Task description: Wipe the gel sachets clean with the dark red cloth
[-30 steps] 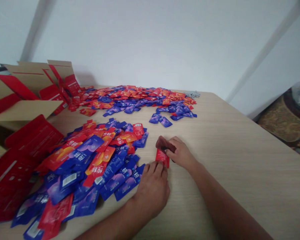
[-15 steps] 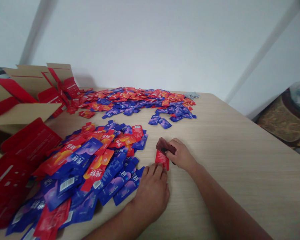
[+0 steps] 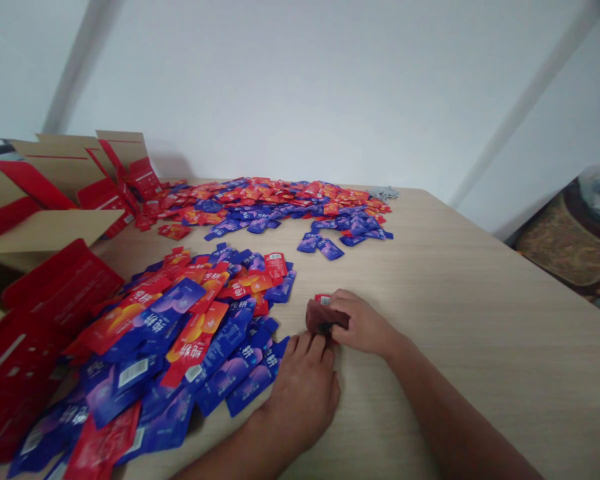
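A red sachet (image 3: 322, 298) lies on the table, mostly covered; only its barcoded far end shows. My right hand (image 3: 363, 321) is closed around a bunched dark brown cloth (image 3: 325, 316) and presses it onto the sachet. Something small and dark shows in a fold of the cloth, too unclear to name. My left hand (image 3: 307, 380) is palm down at the sachet's near end, fingers bent and close together, pinning it to the table. Left of that hand spreads a pile of blue and red sachets (image 3: 200, 333), some of them nearly touching its fingers.
Along the back of the table (image 3: 460, 300), by the wall, runs a long heap of sachets (image 3: 280, 197) with a grey cloth (image 3: 384, 193) at its right end. Open red and tan cardboard boxes (image 3: 55, 280) stand at the left. A patterned brown chair (image 3: 565, 240) is beyond the right edge.
My right hand has drawn the brown cloth along the red sachet towards my left hand. The sachet's far end is now uncovered, and its near part is covered. My left hand has stayed in place.
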A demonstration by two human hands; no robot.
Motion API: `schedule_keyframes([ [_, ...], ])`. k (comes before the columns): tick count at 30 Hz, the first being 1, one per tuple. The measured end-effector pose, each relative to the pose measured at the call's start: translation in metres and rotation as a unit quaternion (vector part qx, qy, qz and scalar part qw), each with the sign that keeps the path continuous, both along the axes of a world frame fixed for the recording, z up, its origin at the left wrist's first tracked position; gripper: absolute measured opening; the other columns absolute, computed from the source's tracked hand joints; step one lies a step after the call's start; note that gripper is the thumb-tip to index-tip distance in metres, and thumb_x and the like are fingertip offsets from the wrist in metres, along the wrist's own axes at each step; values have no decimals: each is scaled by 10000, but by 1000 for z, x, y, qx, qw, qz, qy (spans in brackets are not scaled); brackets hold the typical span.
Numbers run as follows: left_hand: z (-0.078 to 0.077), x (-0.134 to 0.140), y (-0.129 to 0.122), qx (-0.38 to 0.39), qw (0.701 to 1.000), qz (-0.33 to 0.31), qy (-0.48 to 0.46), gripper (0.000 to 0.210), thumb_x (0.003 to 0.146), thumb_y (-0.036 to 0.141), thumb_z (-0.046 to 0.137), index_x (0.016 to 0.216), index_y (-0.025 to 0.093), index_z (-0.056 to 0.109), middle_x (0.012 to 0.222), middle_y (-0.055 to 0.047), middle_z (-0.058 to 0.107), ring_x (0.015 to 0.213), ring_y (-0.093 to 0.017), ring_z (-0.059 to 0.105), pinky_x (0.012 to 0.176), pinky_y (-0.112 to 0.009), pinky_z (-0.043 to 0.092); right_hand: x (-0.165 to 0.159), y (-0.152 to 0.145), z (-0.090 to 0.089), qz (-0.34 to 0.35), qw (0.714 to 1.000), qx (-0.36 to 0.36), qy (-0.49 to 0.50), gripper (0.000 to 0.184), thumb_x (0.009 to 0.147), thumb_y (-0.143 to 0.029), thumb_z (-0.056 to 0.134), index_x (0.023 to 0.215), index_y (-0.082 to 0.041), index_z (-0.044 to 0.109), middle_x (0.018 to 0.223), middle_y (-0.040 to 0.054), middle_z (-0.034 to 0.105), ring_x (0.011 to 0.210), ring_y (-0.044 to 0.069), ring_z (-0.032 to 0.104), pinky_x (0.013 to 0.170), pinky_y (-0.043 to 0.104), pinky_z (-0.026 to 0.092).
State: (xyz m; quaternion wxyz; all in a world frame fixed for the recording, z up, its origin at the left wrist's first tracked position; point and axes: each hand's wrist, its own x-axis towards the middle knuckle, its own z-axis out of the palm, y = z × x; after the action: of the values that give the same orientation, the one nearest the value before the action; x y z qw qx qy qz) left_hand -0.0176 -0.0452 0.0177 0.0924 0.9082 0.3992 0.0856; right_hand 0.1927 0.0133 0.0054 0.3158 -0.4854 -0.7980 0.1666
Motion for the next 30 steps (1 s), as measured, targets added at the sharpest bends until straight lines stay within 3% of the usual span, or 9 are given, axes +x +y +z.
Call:
schedule_keyframes([
  [3,-1,-1,0,-3,1000,-2,-3,404,995,349,556,1369,219,639,1366,-116,623,1279,-315,525,1143,-511,412,-4,-3,2,23,1000,-10,-2,239,742,-59,700,897,-235,654,950,19,596,872,207,574,744,320,455],
  [10,-5,-1,1,0,1000,-3,1,468,1005,348,541,1435,180,616,1511,-140,567,1369,-327,484,1184,-521,386,7,20,-14,-107,993,30,37,194,882,-115,659,1030,-233,703,1017,52,615,967,235,588,854,373,490],
  [12,-4,-1,1,1,1000,-1,-8,467,1007,345,540,1441,188,610,1493,-137,577,1360,-324,489,1181,-519,389,6,17,-11,-101,994,30,29,158,852,-117,686,962,-230,690,991,45,609,943,232,583,816,358,484],
  [15,-1,-1,0,0,1000,4,-16,434,1006,348,547,1409,208,623,1421,-128,607,1320,-319,510,1162,-516,405,0,5,-2,-35,999,9,9,181,772,-85,710,864,-230,652,926,20,588,869,210,571,741,325,458],
  [18,1,-1,0,-7,1000,3,-10,381,995,341,561,1346,224,652,1335,-116,632,1262,-315,536,1138,-512,423,-8,-3,3,22,1000,-10,0,230,742,-59,705,888,-232,660,940,14,591,871,201,576,752,320,461],
  [26,-2,-2,1,-2,1000,-2,-16,449,1001,344,553,1419,194,615,1457,-127,582,1344,-322,487,1172,-505,397,0,14,-9,-116,993,19,22,190,887,-128,663,1042,-228,706,1028,51,611,967,230,582,868,366,488],
  [30,-2,-1,0,-8,1000,2,-19,428,982,325,572,1391,215,633,1418,-119,604,1317,-328,509,1160,-522,404,-8,1,0,-31,999,4,-12,173,803,-97,705,912,-229,677,982,29,601,923,214,579,804,331,472],
])
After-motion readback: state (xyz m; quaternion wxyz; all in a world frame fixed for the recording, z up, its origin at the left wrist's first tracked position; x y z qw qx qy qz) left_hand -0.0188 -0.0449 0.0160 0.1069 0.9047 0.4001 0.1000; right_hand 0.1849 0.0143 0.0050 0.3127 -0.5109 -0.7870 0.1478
